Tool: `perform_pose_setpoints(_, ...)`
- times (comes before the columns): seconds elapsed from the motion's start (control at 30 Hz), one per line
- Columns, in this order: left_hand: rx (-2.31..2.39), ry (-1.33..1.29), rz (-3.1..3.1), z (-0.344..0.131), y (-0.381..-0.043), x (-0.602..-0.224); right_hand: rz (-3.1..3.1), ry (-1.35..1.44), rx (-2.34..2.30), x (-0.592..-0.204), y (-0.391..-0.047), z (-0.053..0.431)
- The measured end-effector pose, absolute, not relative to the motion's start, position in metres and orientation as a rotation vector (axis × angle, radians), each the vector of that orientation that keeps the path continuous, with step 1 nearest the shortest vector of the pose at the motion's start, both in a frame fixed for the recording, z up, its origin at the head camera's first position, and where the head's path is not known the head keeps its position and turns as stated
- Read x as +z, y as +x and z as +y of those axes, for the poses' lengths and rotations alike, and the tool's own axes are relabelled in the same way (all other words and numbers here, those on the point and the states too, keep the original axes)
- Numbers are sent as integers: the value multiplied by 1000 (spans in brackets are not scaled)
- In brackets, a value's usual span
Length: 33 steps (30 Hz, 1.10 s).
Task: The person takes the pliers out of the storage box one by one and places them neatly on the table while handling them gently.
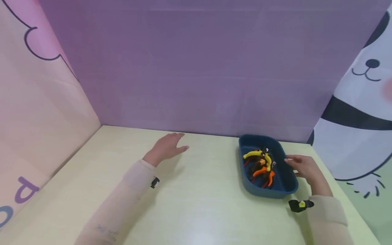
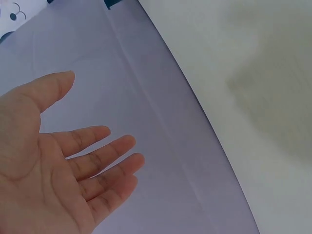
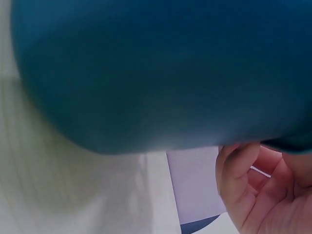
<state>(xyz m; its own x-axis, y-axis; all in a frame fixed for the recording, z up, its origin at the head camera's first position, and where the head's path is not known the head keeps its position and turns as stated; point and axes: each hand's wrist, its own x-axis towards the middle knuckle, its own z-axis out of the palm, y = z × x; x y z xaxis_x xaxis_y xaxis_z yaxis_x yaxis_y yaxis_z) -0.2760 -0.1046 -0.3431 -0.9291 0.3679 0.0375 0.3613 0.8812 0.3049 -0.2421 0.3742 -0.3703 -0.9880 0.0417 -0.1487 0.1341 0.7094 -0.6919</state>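
Note:
A dark blue rectangular plastic bin (image 1: 245, 180) with rounded corners is at the right side of the table. Inside lie several small items (image 1: 261, 165) with curved yellow and orange parts, mixed with dark and red pieces. My right hand (image 1: 307, 168) grips the bin's right rim, thumb at the edge and fingers curled along the outer wall. In the right wrist view, the bin's blue side (image 3: 146, 87) fills most of the picture. My left hand (image 1: 165, 148) is held over the table's back left part, fingers spread and holding nothing; its palm shows in the left wrist view.
The pale table (image 1: 196, 200) meets a purple backdrop (image 1: 196, 68) along its back edge. Printed panels stand on both sides, the right one with a panda figure (image 1: 361, 146). Small dark cameras (image 1: 301, 205) are strapped at the wrists.

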Motion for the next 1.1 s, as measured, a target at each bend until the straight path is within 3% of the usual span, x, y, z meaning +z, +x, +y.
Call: perform_pose_setpoints(1.1, 545, 770, 2934, -20, -270, -337, 2808, 167, -1136, -364, -240, 362)
